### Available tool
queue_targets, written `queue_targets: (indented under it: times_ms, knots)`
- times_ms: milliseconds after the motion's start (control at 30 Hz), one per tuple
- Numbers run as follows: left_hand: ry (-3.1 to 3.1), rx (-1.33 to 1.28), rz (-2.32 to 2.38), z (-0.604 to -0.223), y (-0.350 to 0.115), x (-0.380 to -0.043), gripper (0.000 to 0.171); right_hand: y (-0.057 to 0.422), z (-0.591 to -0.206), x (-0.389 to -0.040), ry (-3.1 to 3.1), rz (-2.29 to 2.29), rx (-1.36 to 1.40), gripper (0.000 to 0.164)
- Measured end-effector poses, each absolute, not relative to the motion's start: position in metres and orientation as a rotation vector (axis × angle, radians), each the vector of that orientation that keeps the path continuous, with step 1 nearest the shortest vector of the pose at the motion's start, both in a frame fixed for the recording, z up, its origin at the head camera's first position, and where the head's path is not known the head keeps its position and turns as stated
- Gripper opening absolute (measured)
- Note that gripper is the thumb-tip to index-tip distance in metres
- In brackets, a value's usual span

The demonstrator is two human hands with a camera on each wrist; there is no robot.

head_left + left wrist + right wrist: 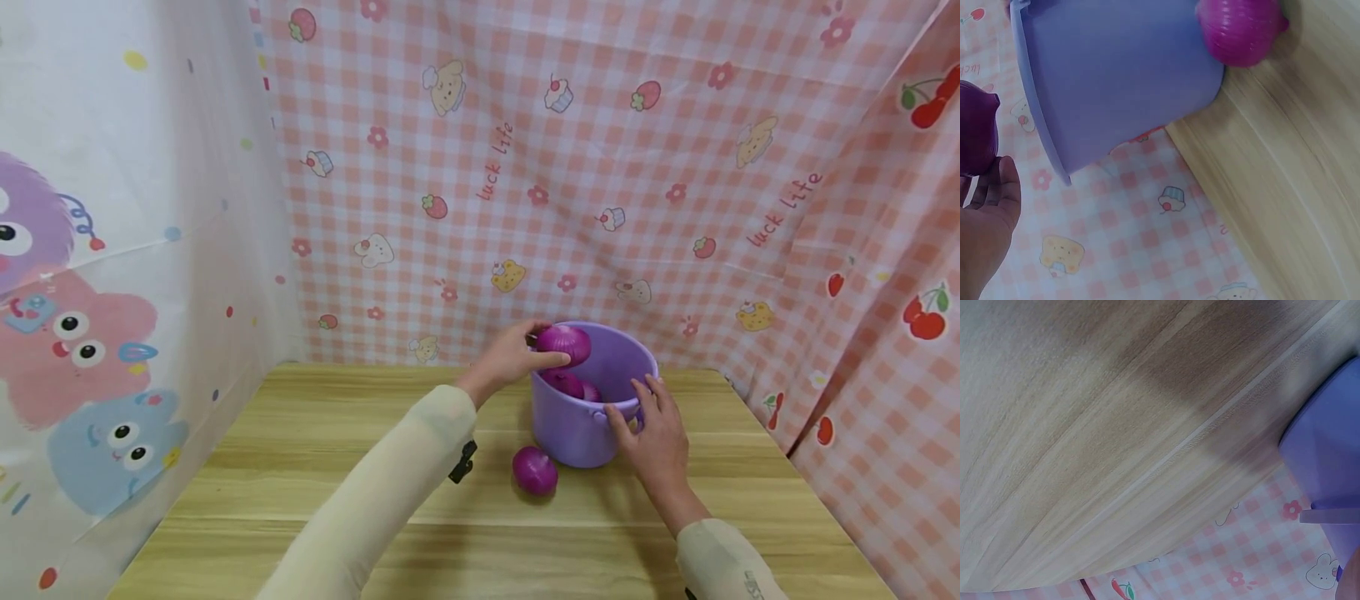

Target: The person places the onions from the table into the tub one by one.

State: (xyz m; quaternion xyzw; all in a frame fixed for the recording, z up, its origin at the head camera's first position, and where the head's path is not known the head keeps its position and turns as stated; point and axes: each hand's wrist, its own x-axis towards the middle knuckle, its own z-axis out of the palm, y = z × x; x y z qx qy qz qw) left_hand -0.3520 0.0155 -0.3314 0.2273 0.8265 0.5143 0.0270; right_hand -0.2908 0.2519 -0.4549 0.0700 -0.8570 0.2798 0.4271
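Note:
My left hand (513, 358) grips a red onion (564, 343) at the left rim of a purple bucket (573, 429), with the thumb along the onion's near side. The left wrist view shows that same onion (975, 128) in the fingers, just outside the bucket wall (1122, 69). More red onions (562, 384) lie inside the bucket, partly hidden by its front wall. With thumb and fingers spread along the front right rim, my right hand (656, 437) holds the bucket. Another red onion (535, 472) rests on the table, in front of the bucket.
The bucket stands on a wood-grain table (337, 467), toward its back edge. A pink checked cloth (465, 208) hangs behind, continuing on the right. On the left hangs a white cloth (202, 275) with cartoon figures.

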Motion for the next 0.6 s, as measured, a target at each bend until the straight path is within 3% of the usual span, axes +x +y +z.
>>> queue_targets:
  times_ms: [600]
  knots:
    - [2.753, 0.799, 1.293, -0.335, 0.056, -0.347, 0.069, 0.252, -0.454, -0.291, -2.172, 0.694, 0.165, 0.059]
